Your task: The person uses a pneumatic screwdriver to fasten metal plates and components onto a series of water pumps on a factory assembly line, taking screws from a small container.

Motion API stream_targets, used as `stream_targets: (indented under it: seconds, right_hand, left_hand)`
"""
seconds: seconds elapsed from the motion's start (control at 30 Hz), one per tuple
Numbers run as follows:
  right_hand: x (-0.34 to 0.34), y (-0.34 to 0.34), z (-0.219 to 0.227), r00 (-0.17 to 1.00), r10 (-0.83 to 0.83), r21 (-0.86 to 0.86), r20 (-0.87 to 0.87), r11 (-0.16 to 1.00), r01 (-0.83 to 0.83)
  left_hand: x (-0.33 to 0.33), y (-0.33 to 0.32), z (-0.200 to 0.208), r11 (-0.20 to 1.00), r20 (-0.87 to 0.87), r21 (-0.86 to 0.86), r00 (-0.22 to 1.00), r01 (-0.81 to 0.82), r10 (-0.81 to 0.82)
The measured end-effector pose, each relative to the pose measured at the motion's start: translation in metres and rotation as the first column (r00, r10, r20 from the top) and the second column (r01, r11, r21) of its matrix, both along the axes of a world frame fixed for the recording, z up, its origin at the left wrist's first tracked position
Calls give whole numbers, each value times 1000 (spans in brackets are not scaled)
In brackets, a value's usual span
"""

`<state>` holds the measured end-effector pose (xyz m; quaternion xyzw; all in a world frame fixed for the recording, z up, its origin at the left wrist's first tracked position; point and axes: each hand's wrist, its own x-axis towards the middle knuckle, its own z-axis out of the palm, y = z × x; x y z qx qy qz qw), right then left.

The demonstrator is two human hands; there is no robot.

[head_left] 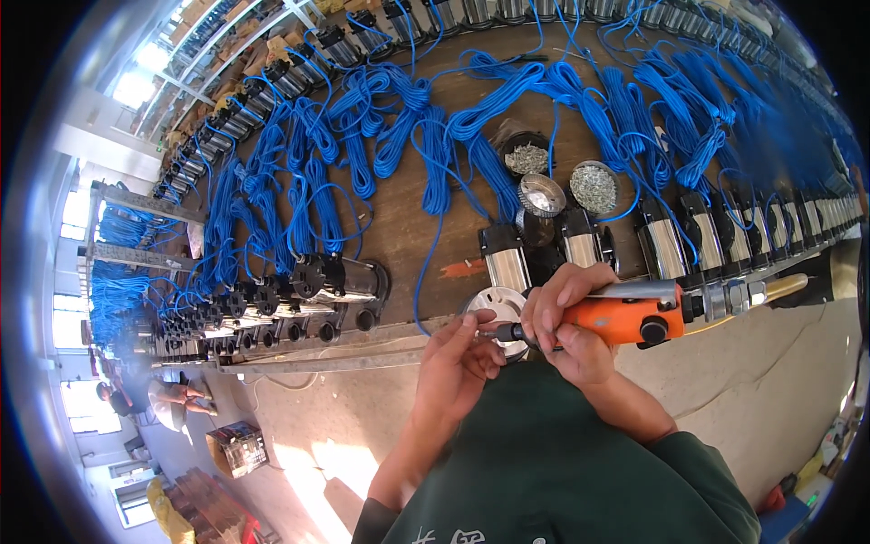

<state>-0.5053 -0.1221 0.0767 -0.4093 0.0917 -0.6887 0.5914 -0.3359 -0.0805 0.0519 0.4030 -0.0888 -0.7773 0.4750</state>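
Note:
My right hand (575, 317) is wrapped around an orange air screwdriver (625, 319), held sideways with its dark bit end (509, 333) pointing left. At that tip the fingers of my left hand (458, 358) are pinched together; whatever small thing is between them is too small to make out. Just behind both hands a round pale metal end plate (494, 301) sits at the bench edge, partly covered by them. Beyond it stand two silver pump motors (507, 263) with black tops. Bowls of small metal screws (594, 187) lie farther back, beside a round perforated metal part (542, 195).
Coiled blue cables (435, 163) cover much of the brown bench (399, 227). Rows of silver pumps line its left front (331, 279), right front (662, 238) and far edge. An open box (237, 449) stands on the floor at left, near another person (177, 399).

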Motion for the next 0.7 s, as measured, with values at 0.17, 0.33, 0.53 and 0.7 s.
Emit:
stream_targets:
  seconds: [0.17, 0.33, 0.53, 0.7]
  right_hand:
    - [-4, -4, -11, 996, -91, -14, -13, 996, 90]
    - [-1, -23, -26, 981, -190, 107, 43, 977, 185]
    - [-2, -29, -45, 985, -169, 215, -40, 961, 174]
    - [1, -34, -47, 985, -149, 263, -90, 950, 167]
  left_hand:
    - [-10, -20, 9, 991, 184, 37, 974, 126, -130]
    - [-6, -42, 0, 948, 365, -29, 887, 316, -284]
    - [-5, -47, 9, 861, 527, 36, 723, 507, -447]
    - [21, -42, 0, 976, 341, 11, 917, 216, -207]
